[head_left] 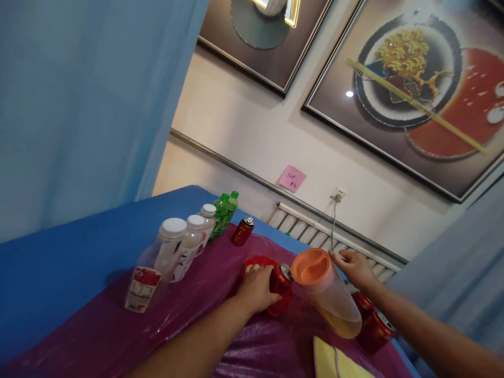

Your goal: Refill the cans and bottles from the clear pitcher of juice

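My left hand [255, 290] is curled at the left side of a red drink can [280, 279], its thumb reaching along the front. Under and behind this can shows a red scalloped dish [261, 260]. Just right of the can, a clear plastic pitcher [333, 304] with an orange lid [312, 266] leans leftward, yellowish liquid in its lower part. My right hand [356, 269] is closed at the pitcher's far upper side; the handle itself is hidden. The lid is close to the can's top.
White-capped bottles [195, 236], green bottles [225, 212] and another red can [243, 231] line the left. More red cans [376, 331] stand beneath my right forearm. A folded yellow cloth [338, 362] lies in front on the purple plastic sheet [189, 325]. A radiator [303, 228] is behind the table.
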Tool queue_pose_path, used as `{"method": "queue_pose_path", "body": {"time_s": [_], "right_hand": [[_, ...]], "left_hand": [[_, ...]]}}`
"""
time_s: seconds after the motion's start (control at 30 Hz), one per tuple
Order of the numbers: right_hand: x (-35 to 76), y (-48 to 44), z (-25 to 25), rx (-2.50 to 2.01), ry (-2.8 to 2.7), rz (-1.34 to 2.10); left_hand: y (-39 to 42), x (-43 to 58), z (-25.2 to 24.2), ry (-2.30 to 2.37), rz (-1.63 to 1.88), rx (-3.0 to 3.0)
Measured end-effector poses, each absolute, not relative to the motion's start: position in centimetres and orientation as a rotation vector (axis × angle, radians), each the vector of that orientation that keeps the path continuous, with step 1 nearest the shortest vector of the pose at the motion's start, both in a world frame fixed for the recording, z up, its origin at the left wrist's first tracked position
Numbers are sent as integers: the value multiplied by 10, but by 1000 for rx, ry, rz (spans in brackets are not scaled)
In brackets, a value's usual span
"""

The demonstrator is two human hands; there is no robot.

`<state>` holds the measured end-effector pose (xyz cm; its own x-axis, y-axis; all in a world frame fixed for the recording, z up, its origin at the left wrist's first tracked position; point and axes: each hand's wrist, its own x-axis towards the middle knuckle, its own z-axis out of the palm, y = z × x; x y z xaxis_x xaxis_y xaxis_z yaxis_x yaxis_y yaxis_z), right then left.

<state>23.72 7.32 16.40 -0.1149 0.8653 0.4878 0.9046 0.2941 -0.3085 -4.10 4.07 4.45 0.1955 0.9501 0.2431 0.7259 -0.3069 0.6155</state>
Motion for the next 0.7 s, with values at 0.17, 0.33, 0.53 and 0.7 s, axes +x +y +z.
{"method": "queue_pose_path", "body": {"time_s": [0.17, 0.33, 0.53, 0.7], "right_hand": [[238, 74, 161, -1581, -1964, -73], [239, 76, 159, -1577, -1946, -72], [244, 78, 150, -1529, -1909, -5], [256, 81, 133, -1494, -1769, 168]], "left_hand": [[41, -41, 43, 1572, 861, 2119], [41, -41, 42, 1577, 875, 2111], [41, -40, 43, 1568, 891, 2096], [42, -42, 45, 1545, 936, 2069]]}}
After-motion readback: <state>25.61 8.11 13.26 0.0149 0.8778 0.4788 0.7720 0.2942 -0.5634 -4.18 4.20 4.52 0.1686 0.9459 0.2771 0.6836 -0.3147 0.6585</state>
